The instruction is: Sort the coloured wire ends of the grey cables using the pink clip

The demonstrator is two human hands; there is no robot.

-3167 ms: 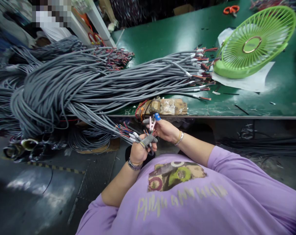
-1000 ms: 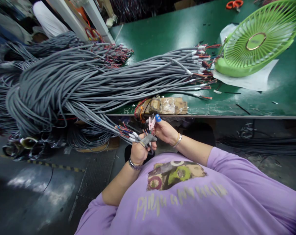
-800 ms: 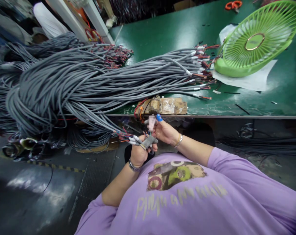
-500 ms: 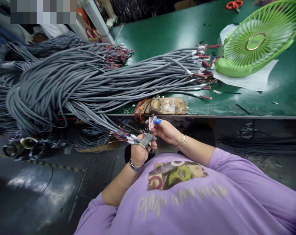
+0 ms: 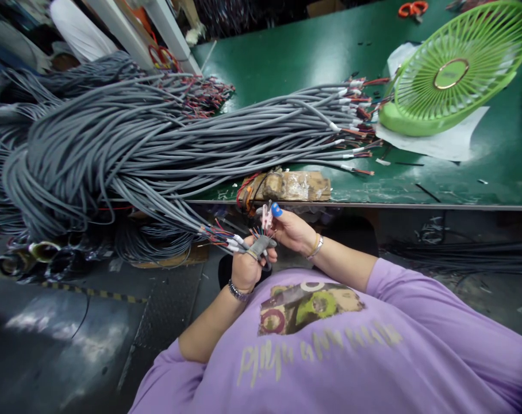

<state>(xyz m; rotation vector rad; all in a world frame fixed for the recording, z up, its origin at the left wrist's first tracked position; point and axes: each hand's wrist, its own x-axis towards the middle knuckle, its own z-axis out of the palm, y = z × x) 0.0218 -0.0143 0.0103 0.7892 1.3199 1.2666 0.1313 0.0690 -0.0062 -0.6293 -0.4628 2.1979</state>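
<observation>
The left hand (image 5: 245, 265) is clenched round the end of a grey cable (image 5: 234, 244), held below the front edge of the counter (image 5: 287, 63) and close to the chest; thin coloured wires (image 5: 256, 232) fan out of that end. The right hand (image 5: 292, 230) pinches a small pink tool (image 5: 267, 217) between thumb and fingers; whether its tip touches the wires or sits just beside them I cannot tell. The likeliest trouble is at that tip; the wires are fine and crowded, so the tool may catch the wrong one or nick a neighbour. The cable runs back into the heap of cables (image 5: 127, 144) that hangs over the counter edge; a hard tug could drag others off or tangle them. Only a blue finger cover (image 5: 276, 210) guards the right hand; a slip could pinch bare skin. The fan (image 5: 453, 72) stands well apart.
</observation>
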